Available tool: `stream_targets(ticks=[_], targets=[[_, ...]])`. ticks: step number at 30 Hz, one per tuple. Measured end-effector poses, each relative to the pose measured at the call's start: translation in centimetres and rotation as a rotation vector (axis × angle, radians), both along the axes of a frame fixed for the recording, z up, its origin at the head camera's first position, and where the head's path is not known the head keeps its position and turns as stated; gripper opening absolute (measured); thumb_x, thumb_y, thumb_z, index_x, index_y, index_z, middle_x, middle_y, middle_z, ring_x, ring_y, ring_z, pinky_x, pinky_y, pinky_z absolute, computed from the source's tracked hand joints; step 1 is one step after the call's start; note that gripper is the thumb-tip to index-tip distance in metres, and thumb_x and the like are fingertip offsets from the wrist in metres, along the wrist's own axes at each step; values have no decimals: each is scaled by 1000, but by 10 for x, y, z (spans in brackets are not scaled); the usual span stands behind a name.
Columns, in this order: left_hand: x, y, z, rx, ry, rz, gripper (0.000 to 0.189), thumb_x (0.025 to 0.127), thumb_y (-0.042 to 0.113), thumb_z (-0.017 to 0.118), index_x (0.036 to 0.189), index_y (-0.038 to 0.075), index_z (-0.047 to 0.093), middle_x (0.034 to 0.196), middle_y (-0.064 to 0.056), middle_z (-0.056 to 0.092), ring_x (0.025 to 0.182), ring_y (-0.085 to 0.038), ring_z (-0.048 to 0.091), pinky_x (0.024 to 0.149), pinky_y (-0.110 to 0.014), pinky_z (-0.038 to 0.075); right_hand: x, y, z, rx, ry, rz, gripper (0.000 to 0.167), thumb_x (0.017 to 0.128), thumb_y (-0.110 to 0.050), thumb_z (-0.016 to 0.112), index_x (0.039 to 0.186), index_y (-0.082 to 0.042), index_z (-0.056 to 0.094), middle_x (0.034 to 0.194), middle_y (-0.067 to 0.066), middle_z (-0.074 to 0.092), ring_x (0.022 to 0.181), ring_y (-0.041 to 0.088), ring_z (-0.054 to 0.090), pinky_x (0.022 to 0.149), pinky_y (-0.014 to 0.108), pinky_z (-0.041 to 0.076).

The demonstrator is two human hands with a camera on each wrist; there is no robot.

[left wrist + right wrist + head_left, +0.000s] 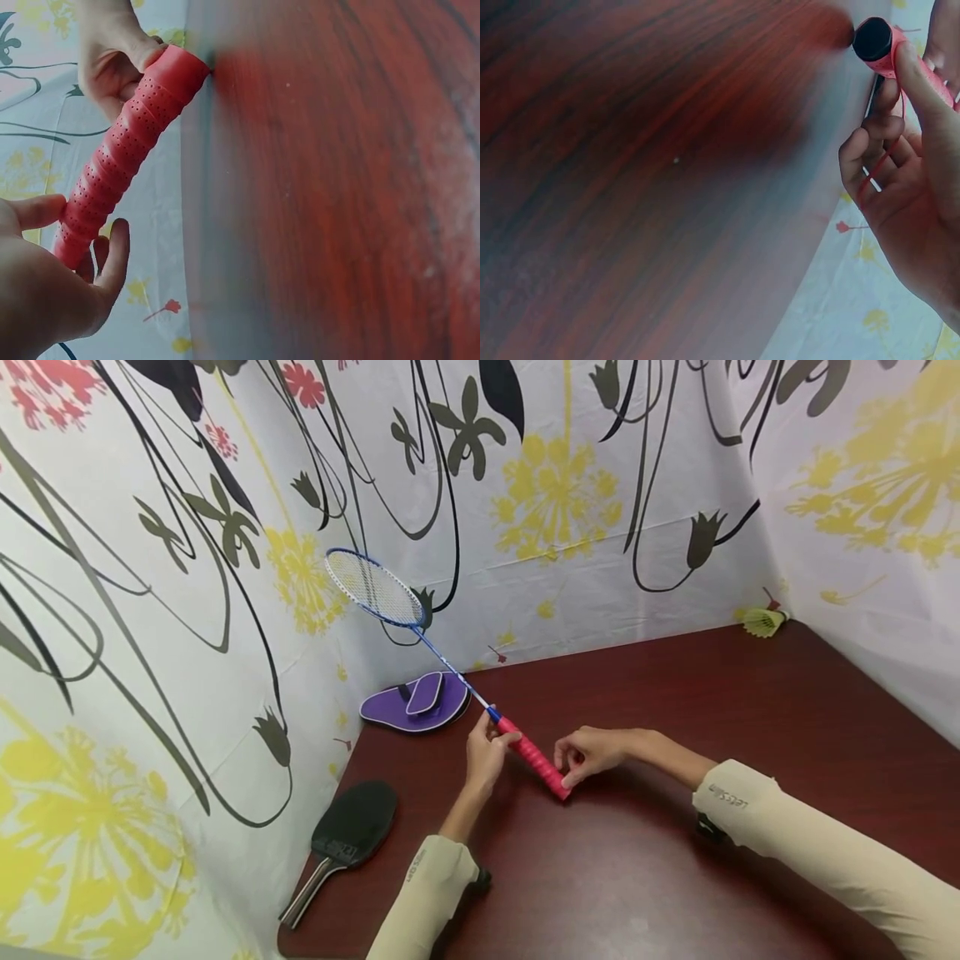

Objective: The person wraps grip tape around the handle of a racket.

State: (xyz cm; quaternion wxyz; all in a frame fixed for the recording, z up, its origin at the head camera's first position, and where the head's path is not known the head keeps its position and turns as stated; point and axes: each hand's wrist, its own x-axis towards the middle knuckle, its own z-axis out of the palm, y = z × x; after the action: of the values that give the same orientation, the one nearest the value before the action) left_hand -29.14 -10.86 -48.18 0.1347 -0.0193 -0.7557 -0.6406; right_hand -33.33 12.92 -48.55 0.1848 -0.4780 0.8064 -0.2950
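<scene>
A badminton racket [444, 658] is held up at a slant over the table, its blue-and-white head toward the back left. Its handle is wrapped in a red, perforated overgrip [124, 150] with raised spiral ridges. Near the top of the handle, my left hand [483, 758] holds it between thumb and fingers. At the butt end, my right hand [598, 749] pinches the overgrip with its thumb and fingers. The black butt cap [872, 39] faces the right wrist camera. A thin red strand [885, 156] runs down from the grip across the right fingers.
A purple paddle case [390, 703] lies at the table's back left. The black table tennis paddle [358, 822] rests along the left edge. In the far right corner sits a yellow shuttlecock [763, 621]. Flower-patterned cloth [480, 527] hangs around the dark red table [675, 693].
</scene>
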Motion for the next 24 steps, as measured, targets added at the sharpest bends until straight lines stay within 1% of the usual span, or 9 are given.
stream_targets(ticks=[2, 6, 8, 10, 14, 15, 19, 21, 24], targets=[[0, 0, 1, 6, 18, 0, 80, 77, -6, 76, 152, 0, 49, 103, -19, 72, 84, -23, 69, 74, -35, 60, 1, -1, 1, 11, -16, 9, 30, 93, -35, 80, 108, -10, 71, 72, -14, 62, 67, 1, 55, 63, 18, 46], [1, -2, -1, 63, 49, -34, 85, 77, -12, 71, 155, -2, 41, 117, -26, 72, 104, -36, 72, 74, -18, 53, 5, -5, 0, 21, -23, 31, 23, 95, -35, 78, 105, -15, 75, 69, -16, 60, 65, -1, 52, 61, 17, 43], [6, -3, 4, 84, 41, -56, 84, 78, -14, 69, 155, -3, 39, 120, -28, 71, 110, -41, 70, 78, -24, 56, 7, -7, -1, 19, -28, 31, 21, 94, -35, 78, 101, -16, 75, 68, -16, 59, 63, -2, 51, 60, 17, 41], [7, -5, 3, 105, 37, -69, 80, 78, -15, 68, 153, -4, 40, 124, -29, 69, 112, -42, 68, 78, -30, 58, 9, -9, -1, 11, -33, 19, 22, 93, -34, 80, 98, -14, 72, 68, -14, 59, 62, -2, 50, 59, 16, 41], [9, -5, 2, 127, 33, -72, 68, 79, -15, 65, 143, -1, 47, 127, -27, 68, 108, -37, 69, 78, -40, 59, 12, -13, -2, 11, -55, 0, 28, 91, -35, 83, 95, -12, 67, 67, -12, 58, 60, -2, 49, 58, 17, 39], [6, -5, -3, 126, 40, -65, 66, 79, -14, 66, 141, 0, 48, 128, -26, 69, 107, -34, 70, 76, -34, 58, 12, -14, -2, 14, -54, -5, 29, 90, -35, 83, 95, -12, 67, 66, -11, 58, 60, -2, 49, 58, 17, 38], [6, -3, 0, 88, 74, -42, 55, 83, -6, 73, 133, 5, 54, 122, -18, 73, 101, -33, 69, 74, -26, 56, 12, -16, -1, 20, -46, -15, 33, 87, -37, 86, 93, -13, 64, 63, -11, 58, 55, 0, 51, 55, 17, 40], [6, -2, 2, 48, 94, -12, 52, 84, 1, 80, 130, 7, 57, 117, -13, 75, 101, -34, 69, 74, -23, 54, 12, -17, -1, 17, -42, -19, 35, 86, -37, 87, 93, -12, 64, 62, -11, 59, 52, 1, 53, 52, 17, 43], [5, 0, 3, -21, 114, 52, 53, 83, 11, 87, 128, 9, 60, 110, -8, 76, 99, -36, 70, 76, -24, 54, 11, -18, 0, 9, -39, -25, 38, 84, -38, 88, 92, -11, 63, 60, -9, 60, 47, 4, 56, 49, 19, 45]])
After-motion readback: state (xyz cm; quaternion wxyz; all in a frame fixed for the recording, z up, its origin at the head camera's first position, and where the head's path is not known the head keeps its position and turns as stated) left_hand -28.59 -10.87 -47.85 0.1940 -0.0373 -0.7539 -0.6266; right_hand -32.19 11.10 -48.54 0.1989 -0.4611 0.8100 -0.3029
